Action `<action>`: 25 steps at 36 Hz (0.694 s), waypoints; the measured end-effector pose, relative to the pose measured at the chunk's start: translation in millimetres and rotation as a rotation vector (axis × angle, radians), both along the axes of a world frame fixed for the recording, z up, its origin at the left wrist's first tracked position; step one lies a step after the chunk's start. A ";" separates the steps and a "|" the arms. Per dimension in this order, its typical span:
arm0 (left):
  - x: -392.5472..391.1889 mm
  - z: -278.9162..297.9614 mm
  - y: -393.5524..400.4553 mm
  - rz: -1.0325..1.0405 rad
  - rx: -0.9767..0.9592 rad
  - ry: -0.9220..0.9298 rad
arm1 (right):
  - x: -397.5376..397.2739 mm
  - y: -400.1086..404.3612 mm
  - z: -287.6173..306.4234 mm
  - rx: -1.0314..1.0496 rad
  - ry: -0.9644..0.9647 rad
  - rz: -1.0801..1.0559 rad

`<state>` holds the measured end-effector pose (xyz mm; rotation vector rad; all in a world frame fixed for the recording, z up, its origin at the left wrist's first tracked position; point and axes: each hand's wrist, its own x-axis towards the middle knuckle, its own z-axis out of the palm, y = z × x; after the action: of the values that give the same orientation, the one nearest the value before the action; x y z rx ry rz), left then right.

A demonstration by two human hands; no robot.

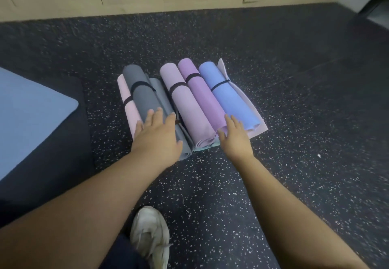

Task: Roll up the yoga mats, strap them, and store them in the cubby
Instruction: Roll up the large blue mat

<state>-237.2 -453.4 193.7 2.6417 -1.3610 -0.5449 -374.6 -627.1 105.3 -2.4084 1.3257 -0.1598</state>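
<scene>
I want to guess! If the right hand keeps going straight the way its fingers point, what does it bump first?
Probably the blue rolled mat: the right hand points along it, fingertips already about at its near end.

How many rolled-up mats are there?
6: pale pink, dark grey, lighter grey, dusty pink, purple, blue. More may hide underneath.

Both bare forearms stretch forward and down, nearly straight. The left hand (pixel 156 136) lies palm down, fingers spread and flat, thumb splayed out to its right. The right hand (pixel 234 137) reaches further right, palm down as well, fingers extended and slightly fanned, nothing clasped in either.
</scene>
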 end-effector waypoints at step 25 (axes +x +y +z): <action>75.4 128.6 344.6 0.475 -0.290 -0.294 | 145.1 344.6 248.9 0.063 -0.180 0.704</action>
<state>-161.9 -108.8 322.3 2.7235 -0.7376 0.0946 -229.5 -282.5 354.2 -2.5723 0.3532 -0.1295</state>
